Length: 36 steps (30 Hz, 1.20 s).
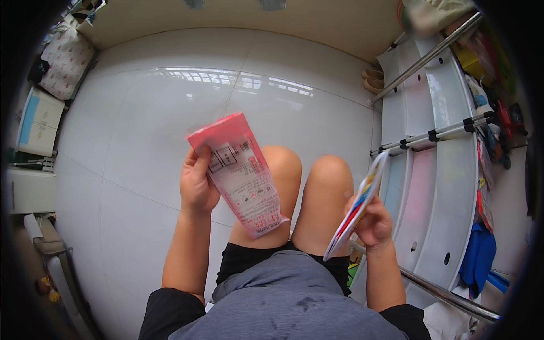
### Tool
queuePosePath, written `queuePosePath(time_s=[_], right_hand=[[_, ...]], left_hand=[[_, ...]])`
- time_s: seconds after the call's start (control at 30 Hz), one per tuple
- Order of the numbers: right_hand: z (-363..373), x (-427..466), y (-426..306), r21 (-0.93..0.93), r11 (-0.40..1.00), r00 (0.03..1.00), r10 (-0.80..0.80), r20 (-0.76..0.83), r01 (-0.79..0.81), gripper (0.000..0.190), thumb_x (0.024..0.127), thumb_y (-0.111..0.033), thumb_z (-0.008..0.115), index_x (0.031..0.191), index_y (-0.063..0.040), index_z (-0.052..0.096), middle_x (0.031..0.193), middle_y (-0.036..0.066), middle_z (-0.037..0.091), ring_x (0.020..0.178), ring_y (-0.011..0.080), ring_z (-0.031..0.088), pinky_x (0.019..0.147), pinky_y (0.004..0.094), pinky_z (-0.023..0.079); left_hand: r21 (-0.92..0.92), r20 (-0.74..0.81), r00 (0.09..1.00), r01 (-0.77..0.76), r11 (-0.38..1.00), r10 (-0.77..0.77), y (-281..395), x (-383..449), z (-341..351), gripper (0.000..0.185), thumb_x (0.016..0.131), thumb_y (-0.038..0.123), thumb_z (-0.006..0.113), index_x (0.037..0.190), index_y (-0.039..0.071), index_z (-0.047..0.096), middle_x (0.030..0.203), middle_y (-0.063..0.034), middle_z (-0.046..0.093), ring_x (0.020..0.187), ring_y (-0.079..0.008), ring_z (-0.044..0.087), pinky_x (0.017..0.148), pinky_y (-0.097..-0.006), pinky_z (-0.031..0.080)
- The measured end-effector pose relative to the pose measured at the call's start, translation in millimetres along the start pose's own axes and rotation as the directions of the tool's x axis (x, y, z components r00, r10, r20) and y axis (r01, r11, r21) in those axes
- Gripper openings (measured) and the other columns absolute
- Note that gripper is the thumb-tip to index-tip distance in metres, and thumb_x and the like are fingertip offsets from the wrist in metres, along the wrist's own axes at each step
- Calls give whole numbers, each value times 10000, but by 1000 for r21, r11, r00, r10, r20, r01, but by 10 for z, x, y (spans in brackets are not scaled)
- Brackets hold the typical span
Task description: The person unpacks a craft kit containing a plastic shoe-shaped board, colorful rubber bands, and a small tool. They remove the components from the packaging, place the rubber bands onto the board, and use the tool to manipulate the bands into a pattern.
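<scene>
My left hand (pixel 199 182) grips the upper left edge of a pink, partly see-through plastic packet (pixel 242 178), which bears printing and a barcode. The packet hangs tilted over my left thigh and looks flat. On the other side, my right hand (pixel 372 221) is closed on a thin, flat, colourful item (pixel 359 204) with white edges, perhaps a booklet or a stack of cards. It is seen nearly edge-on, close to my right knee, and its face is mostly hidden. The two held things are apart.
Pale glossy floor tiles (pixel 127 127) lie before my knees. Along the right stands a rack with metal tubes (pixel 429 55) and white panels (pixel 450 187); tan shoes (pixel 374 80) sit by its far end. To the left are a white cabinet (pixel 42 123) and a flowered cloth cover (pixel 68 61).
</scene>
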State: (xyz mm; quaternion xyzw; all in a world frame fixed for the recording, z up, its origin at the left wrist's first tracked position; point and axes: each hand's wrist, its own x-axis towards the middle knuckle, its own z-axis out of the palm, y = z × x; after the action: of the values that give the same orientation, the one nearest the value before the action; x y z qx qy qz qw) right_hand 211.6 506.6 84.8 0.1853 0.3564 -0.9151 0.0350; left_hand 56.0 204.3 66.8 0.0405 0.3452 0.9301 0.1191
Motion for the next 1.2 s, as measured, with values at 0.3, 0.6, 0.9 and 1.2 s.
queuePosePath(time_s=[0.3,0.6,0.9,1.2], right_hand=[[222,28,379,-612,718,918,396,-32,-332,351,801,-108,613,1114,27,531,958,82,633,866,159,617,762,314,502],[569,235,359,-999,25,840,541,37,28,364,765,-166,647,1049,47,570,947,201,625,864,306,619,770,351,487],[831,339,392,-505,849,985,-93,145,154,508,784,-119,703,1222,21,485,1185,173,543,1092,233,543,929,358,445],[628,568,185,-402,909,991,-64,116,106,162,835,-60,653,979,7,619,898,40,652,839,88,596,733,237,494]], left_hand=[[-10,18,997,-70,997,70,307,267,186,234,957,178,461,1103,27,565,1048,-105,631,956,-206,622,828,-353,534],[54,75,994,-85,995,81,491,406,375,257,955,199,465,1102,7,555,1038,-112,631,928,-213,633,809,-365,546],[-174,90,989,-101,979,118,418,453,534,256,970,183,423,1125,10,531,1085,-120,616,985,-211,612,857,-350,524],[-114,-32,985,-170,979,167,366,366,672,226,946,170,485,1094,20,567,1068,-92,622,985,-180,599,853,-332,499]])
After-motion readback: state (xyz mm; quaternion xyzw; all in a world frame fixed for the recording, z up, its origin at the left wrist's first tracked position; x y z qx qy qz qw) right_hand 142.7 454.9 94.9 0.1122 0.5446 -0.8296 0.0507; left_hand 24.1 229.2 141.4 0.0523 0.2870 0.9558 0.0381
